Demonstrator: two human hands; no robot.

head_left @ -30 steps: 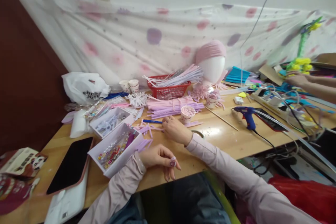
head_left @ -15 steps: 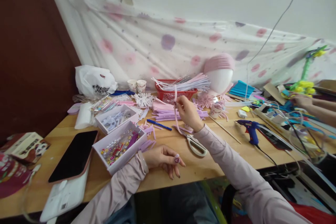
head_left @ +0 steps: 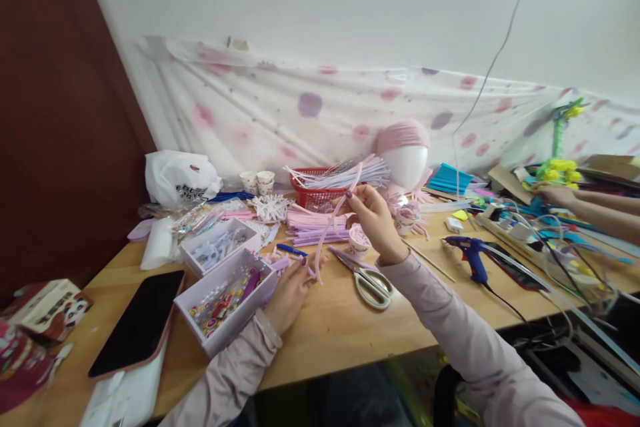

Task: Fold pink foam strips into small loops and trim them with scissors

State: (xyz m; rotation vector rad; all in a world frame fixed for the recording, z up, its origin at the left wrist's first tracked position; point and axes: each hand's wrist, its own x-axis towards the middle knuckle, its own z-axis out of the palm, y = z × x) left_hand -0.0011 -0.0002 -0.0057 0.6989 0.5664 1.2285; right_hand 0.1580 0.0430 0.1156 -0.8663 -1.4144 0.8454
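Observation:
My right hand [head_left: 373, 223] pinches a long pale pink pipe cleaner [head_left: 328, 230] near its upper part, and the stem curves down to the left. At the stem's lower end, the fingers of my left hand [head_left: 290, 293] are closed around it. A small light purple bit shows at those fingertips, too small to name. Scissors [head_left: 373, 288] with pale handles lie just below my right hand. Behind them stands a paper cup [head_left: 359, 242] with pink pieces in it. Bundled pink and purple pipe cleaners [head_left: 315, 225] lie beyond my hands.
Left of my left hand sit a white box of beads [head_left: 225, 300] and another box [head_left: 220, 247]. A phone [head_left: 137, 323] lies farther left. At right are a blue glue gun [head_left: 470, 257] and a power strip [head_left: 510, 230]. A red basket [head_left: 313, 199] stands behind; another person's hands [head_left: 557, 195] work far right.
My left hand has risen and moved forward to the pipe cleaner's lower end. My right hand has shifted slightly right and down, the stem now slanting. The view has tilted up.

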